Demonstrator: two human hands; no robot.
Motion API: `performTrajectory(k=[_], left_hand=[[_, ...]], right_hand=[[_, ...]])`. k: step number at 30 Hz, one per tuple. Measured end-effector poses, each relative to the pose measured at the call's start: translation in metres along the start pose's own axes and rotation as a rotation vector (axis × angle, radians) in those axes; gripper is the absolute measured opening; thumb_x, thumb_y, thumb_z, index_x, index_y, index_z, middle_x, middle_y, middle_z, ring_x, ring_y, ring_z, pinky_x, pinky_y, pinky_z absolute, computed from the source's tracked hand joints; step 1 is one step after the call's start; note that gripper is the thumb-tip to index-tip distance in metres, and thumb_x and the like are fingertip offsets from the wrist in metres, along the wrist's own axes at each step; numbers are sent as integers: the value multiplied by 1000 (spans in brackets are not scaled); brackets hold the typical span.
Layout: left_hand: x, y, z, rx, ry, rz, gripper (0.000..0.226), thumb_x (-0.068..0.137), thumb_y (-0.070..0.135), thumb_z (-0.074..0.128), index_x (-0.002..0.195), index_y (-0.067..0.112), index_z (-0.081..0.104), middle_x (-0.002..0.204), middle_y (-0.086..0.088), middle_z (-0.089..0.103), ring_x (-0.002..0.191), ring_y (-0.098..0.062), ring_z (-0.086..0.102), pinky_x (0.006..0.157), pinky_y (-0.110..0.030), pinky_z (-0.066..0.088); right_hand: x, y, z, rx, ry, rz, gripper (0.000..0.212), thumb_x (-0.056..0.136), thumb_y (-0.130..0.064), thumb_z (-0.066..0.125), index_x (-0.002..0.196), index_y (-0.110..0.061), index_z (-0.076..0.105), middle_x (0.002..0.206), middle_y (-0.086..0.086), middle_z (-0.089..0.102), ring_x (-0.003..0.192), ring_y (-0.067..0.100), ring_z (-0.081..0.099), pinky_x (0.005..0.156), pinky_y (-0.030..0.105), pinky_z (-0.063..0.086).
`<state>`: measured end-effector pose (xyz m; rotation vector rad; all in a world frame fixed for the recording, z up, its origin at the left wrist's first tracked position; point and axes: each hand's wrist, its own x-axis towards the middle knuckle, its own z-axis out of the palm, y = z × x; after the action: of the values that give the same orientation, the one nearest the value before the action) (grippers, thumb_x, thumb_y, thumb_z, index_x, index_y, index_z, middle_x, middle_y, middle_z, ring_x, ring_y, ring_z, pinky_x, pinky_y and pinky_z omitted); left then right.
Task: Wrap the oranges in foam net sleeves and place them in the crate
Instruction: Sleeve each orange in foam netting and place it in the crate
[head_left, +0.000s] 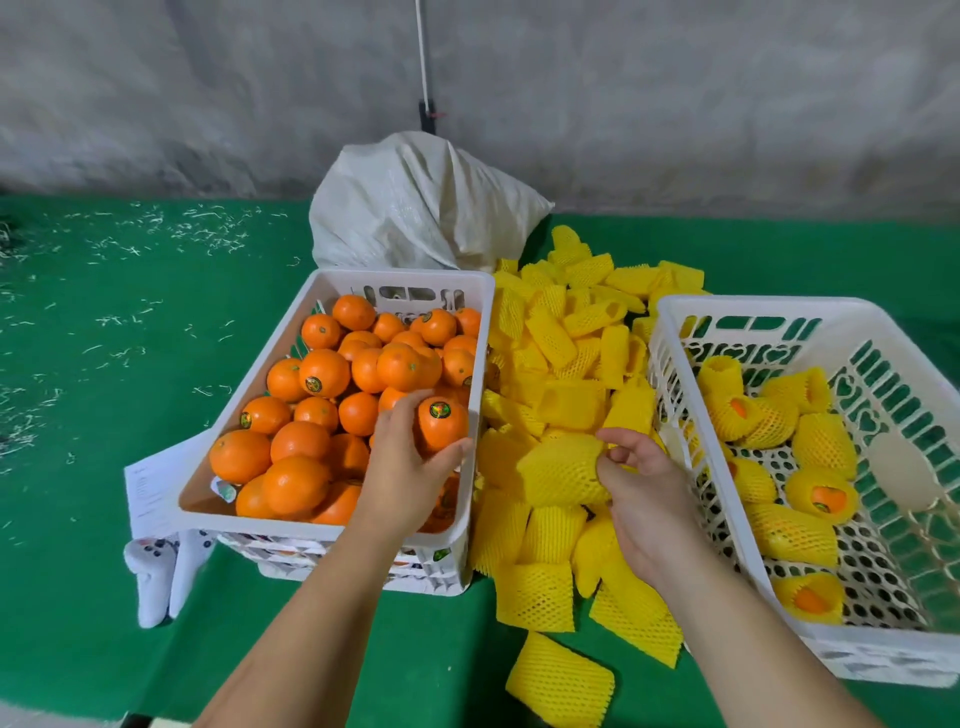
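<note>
Oranges (332, 395): glossy, some with round dark stickers, heaped loose in the white crate at 9 o'clock (332, 527). One stickered orange (442, 423) sits at that crate's right rim, sticker up, gripped by the left hand (402, 467). Foam net sleeves (558, 358): yellow mesh tubes, mostly flattened, piled on the counter between both crates, spilling toward 6 o'clock. One sleeve (563, 470) is pinched at its open end by the right hand (647, 499). Receiving crate at 3 o'clock (763, 592): white, perforated, holding about nine sleeved oranges (821, 493), orange showing at the open ends.
</note>
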<state>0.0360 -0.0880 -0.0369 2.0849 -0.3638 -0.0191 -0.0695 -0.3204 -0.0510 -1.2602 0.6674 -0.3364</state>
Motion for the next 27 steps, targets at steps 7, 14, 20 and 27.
performTrajectory(k=[7,14,20,27], left_hand=[[-26,22,-4,-607,-369,-83,57,84,39,85,136,44,62,136,4,61,114,-15,70,86,-27,59],[-25,18,-10,-843,-673,-221,86,69,49,94,143,19,62,138,-8,64,116,-30,67,89,-40,58],[-23,18,-5,-769,-648,-198,63,82,39,81,140,20,62,124,-6,68,101,-18,70,81,-32,58],[-25,17,3,-686,-594,-90,71,81,54,82,144,49,49,139,7,53,110,-14,70,80,-34,61]], right_hand=[[-12,-17,50,-239,182,-349,22,93,-14,73,92,-33,62,82,-9,66,64,-2,57,51,17,44],[-25,-14,85,-527,-14,-304,12,96,-13,69,99,-23,63,91,-8,62,87,11,62,69,19,45],[-33,-8,69,-557,65,-405,12,99,-19,67,94,-28,61,98,-8,60,91,10,60,73,20,45],[-46,-8,64,-464,1,-355,21,99,-18,66,117,-29,68,99,-12,71,91,4,69,70,14,52]])
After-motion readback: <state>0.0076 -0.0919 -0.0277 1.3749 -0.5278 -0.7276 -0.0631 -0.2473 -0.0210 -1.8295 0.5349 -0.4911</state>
